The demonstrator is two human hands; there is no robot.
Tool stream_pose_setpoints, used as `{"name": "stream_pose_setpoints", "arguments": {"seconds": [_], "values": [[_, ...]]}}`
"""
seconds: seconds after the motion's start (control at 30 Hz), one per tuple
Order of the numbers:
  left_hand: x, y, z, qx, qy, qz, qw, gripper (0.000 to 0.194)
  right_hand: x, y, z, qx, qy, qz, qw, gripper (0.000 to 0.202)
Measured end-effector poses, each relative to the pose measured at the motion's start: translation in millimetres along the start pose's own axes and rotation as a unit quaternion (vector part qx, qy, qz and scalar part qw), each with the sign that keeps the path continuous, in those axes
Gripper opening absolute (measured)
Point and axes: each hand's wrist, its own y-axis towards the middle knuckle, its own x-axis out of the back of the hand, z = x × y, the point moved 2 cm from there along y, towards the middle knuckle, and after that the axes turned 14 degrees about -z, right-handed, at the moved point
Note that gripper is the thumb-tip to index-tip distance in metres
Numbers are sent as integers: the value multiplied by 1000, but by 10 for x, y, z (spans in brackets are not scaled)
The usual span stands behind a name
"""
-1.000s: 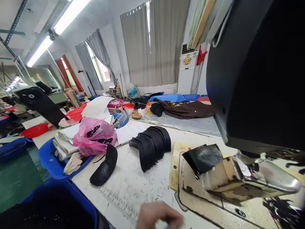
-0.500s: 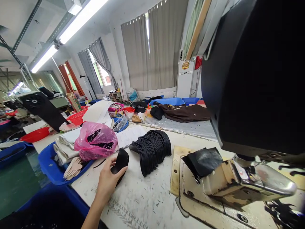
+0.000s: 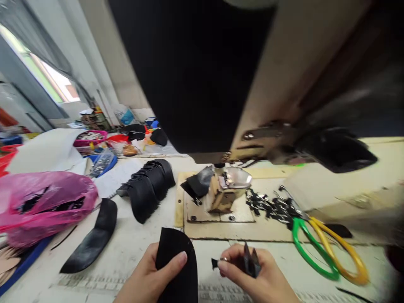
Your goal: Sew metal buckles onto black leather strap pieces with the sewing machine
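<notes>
In the head view my left hand (image 3: 151, 273) is closed on a flat black leather piece (image 3: 178, 265) with a rounded top edge, thumb on its face. Beside it, my right hand (image 3: 249, 273) pinches a small black tab (image 3: 215, 263) with a bit of metal at it. A pair of thread snips (image 3: 251, 261) sits in the same hand, its pointed blades upward. Another curved black piece (image 3: 94, 240) lies on the table at the left. Farther back stands a fanned stack of black pieces (image 3: 148, 187). Several small black tabs with metal parts (image 3: 271, 206) are heaped at the right.
A sewing machine head (image 3: 195, 75) looms overhead, above its raised bed (image 3: 224, 189), where black leather (image 3: 198, 183) rests. Scissors with green and yellow handles (image 3: 328, 252) lie at the right. A pink plastic bag (image 3: 59, 206) bulges at the left.
My view has swung right and down. The left hand, earlier at a curved piece left of the stack, now holds a piece near the front. My right hand has come into view.
</notes>
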Motion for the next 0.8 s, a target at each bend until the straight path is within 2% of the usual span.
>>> {"name": "stream_pose_setpoints", "arguments": {"seconds": [0.03,0.1,0.23,0.37,0.43,0.57,0.8], "values": [[-119,-21,0,22,3,28,999,54,37,-15,52,-5,-2,0,1000,23],[-290,-40,-30,25,45,64,997,55,137,-39,118,-23,-8,-9,1000,21],[-498,-39,-152,-57,131,101,985,48,321,-53,156,-49,-15,17,999,19],[-675,-39,-229,-111,140,208,962,44,416,-40,182,-71,22,45,996,18],[-722,-20,-232,-92,155,227,957,40,441,-40,197,-88,61,57,993,20],[-740,20,-247,-66,188,220,955,42,472,-37,199,-135,141,89,977,23],[-749,-7,-321,-63,195,239,949,34,475,-1,135,-162,155,106,969,25]]}}
